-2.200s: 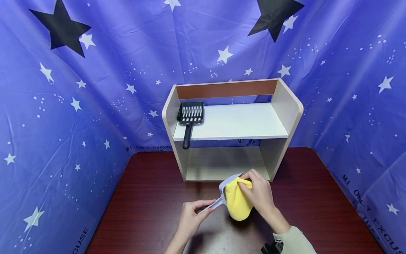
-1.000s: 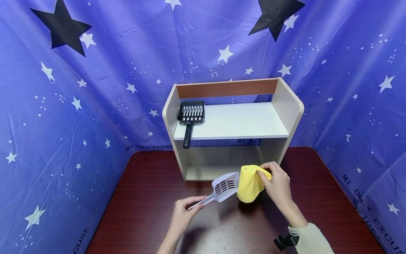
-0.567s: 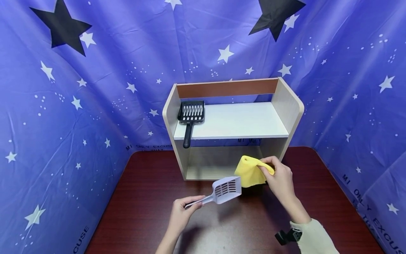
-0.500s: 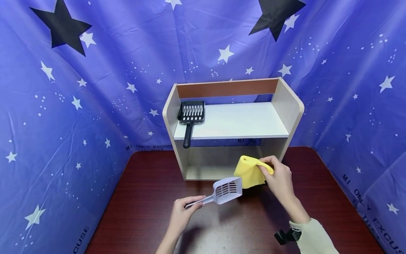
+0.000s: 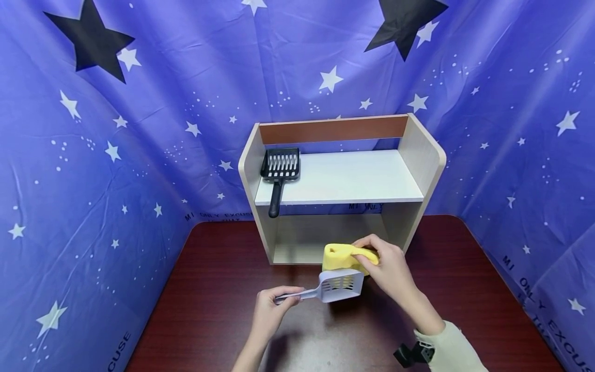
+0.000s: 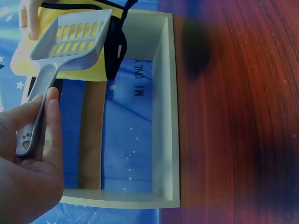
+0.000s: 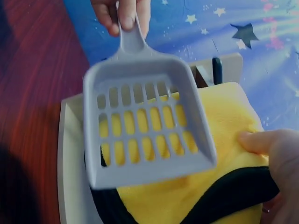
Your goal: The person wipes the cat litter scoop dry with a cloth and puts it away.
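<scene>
In the head view my left hand [image 5: 271, 312] grips a pale lavender litter scoop [image 5: 341, 297] by its handle, the slotted pan pointing right above the table. My right hand [image 5: 392, 268] pinches a yellow cloth [image 5: 335, 257] along its upper part, thumb in front. The cloth hangs behind the pan, and yellow shows through the slots. Black trim runs along the cloth [image 7: 223, 109] in the right wrist view; whether it touches the back of the scoop [image 7: 152, 176] cannot be told. In the left wrist view the scoop [image 6: 74, 60] overlaps the cloth [image 6: 93, 73].
Behind the hands stands a two-tier wooden shelf unit [image 5: 355, 178] on the dark red table [image 5: 209, 289]. A black slotted scoop [image 5: 280, 175] lies on its upper left, handle overhanging the front edge. A blue starry curtain [image 5: 186, 103] surrounds the table.
Over the last half second the right hand and cloth have moved left and slightly down, going behind the scoop. The scoop has shifted slightly right and down. Earlier, the cloth was in front of the pan.
</scene>
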Demonstrator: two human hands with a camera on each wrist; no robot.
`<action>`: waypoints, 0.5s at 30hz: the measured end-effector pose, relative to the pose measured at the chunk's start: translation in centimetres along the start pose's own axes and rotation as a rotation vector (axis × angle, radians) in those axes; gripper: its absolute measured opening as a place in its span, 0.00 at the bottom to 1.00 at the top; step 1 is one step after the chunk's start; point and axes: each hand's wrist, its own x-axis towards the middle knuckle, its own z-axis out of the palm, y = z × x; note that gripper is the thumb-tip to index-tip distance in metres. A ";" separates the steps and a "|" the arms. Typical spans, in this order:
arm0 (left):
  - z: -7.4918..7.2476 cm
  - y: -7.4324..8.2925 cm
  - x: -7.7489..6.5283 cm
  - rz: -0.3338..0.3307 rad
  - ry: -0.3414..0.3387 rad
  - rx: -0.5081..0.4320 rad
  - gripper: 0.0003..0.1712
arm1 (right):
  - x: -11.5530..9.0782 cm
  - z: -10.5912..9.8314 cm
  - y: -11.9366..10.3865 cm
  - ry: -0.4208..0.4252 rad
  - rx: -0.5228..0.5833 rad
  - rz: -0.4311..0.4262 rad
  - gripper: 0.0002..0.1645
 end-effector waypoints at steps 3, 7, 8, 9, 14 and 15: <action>0.1 0.2 0.1 -0.015 0.017 -0.015 0.09 | -0.1 0.3 -0.5 -0.054 0.018 -0.078 0.15; 0.2 0.3 0.2 -0.022 0.037 -0.057 0.08 | -0.2 0.7 -0.6 -0.152 0.059 -0.243 0.15; 0.2 0.3 0.2 -0.016 0.041 -0.065 0.07 | -0.2 0.7 -0.6 -0.180 0.062 -0.283 0.16; 0.2 0.3 0.3 -0.008 0.046 -0.071 0.07 | -0.2 0.6 -0.5 -0.207 0.064 -0.317 0.16; 0.1 0.1 0.3 0.054 0.077 -0.081 0.05 | 0.0 0.3 -0.4 -0.305 0.032 -0.436 0.20; 0.1 0.0 0.3 0.061 0.080 -0.081 0.05 | 0.0 0.2 -0.4 -0.318 0.028 -0.450 0.21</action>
